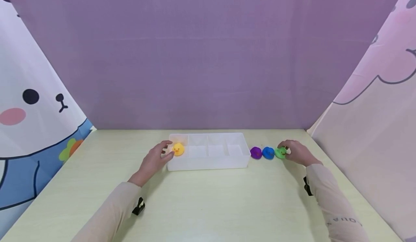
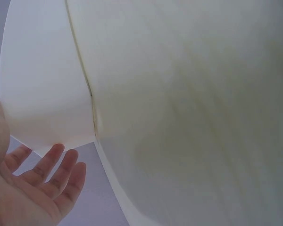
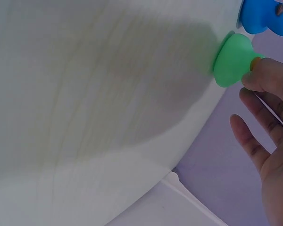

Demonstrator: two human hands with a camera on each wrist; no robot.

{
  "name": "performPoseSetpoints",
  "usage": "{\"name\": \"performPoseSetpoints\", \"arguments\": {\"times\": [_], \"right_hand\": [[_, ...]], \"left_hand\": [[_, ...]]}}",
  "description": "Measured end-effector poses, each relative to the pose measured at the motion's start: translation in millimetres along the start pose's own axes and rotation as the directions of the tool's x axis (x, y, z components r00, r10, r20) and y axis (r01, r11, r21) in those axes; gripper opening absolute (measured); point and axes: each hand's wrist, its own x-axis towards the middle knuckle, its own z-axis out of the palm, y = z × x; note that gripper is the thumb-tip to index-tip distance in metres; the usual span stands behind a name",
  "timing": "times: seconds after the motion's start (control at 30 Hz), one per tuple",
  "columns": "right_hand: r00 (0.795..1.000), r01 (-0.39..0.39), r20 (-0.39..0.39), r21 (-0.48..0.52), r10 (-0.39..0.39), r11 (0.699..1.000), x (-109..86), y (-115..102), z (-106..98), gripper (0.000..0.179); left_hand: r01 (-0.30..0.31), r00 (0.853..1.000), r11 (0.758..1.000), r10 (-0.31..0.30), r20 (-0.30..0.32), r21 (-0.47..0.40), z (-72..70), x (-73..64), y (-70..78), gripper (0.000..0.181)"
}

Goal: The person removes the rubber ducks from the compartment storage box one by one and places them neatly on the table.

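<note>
Pinching the head of the green duck (image 1: 280,152) between thumb and finger, my right hand (image 1: 298,153) comes in from the right in the head view, wrist bent inward above a forearm slanting up from the lower corner. Next to the duck, in a row running toward the white tray (image 1: 208,163), sit the blue duck (image 1: 268,153) and the purple duck (image 1: 256,153). At the tray's far left end my left hand (image 1: 153,165) is spread, thumb and forefinger parted at the rim, beside the yellow duck (image 1: 178,149) in the leftmost compartment.

From my left wrist, I see the fingers gently curved and apart, tips close to the tray's end; how firmly they press I cannot tell.

From my right wrist, the green duck's broad base faces the table (image 3: 108,94), near the blue duck, while my other fingers curve loosely, clear of it
</note>
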Motion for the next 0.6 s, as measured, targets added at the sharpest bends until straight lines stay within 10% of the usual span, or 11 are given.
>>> {"name": "performPoseSetpoints", "arguments": {"times": [0.6], "right_hand": [[1.0, 0.02, 0.007, -0.015, -0.02, 1.0, 0.0, -0.2, -1.3, 0.038]], "left_hand": [[-0.007, 1.0, 1.0, 0.007, -0.007, 0.005, 1.6, 1.0, -1.5, 0.047]]}}
